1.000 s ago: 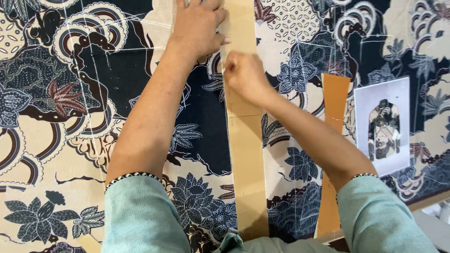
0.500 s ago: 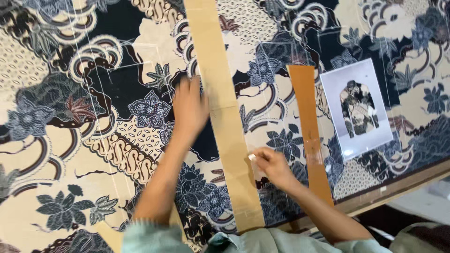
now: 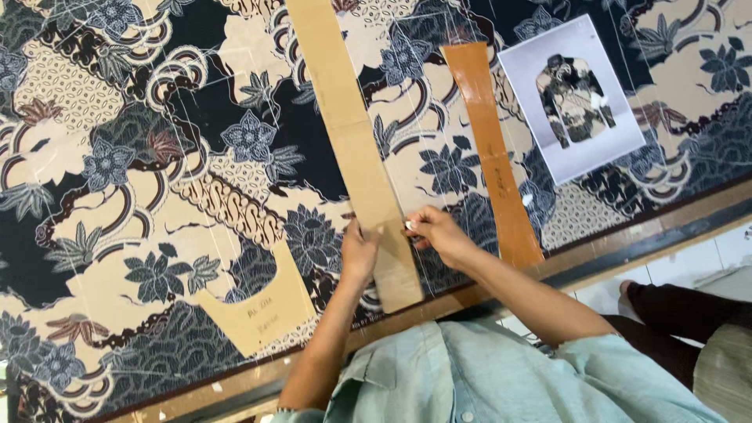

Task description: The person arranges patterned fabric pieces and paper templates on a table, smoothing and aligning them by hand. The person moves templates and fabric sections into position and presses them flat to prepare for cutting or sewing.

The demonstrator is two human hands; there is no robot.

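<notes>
So our left hand has slid down to pin the long tan cardboard pattern strip flat near its bottom end, fingers spread; our right hand, pinched on white chalk, now marks beside it.

One head-worn camera looks almost straight down from above the person's chest, close over the table. The view is rolled, so the table's near edge runs from 8 o'clock up to 3 o'clock. The patterned cloth fills most of the frame; the floor at 4 o'clock is perhaps tiled. No second view shares the scene.
</notes>
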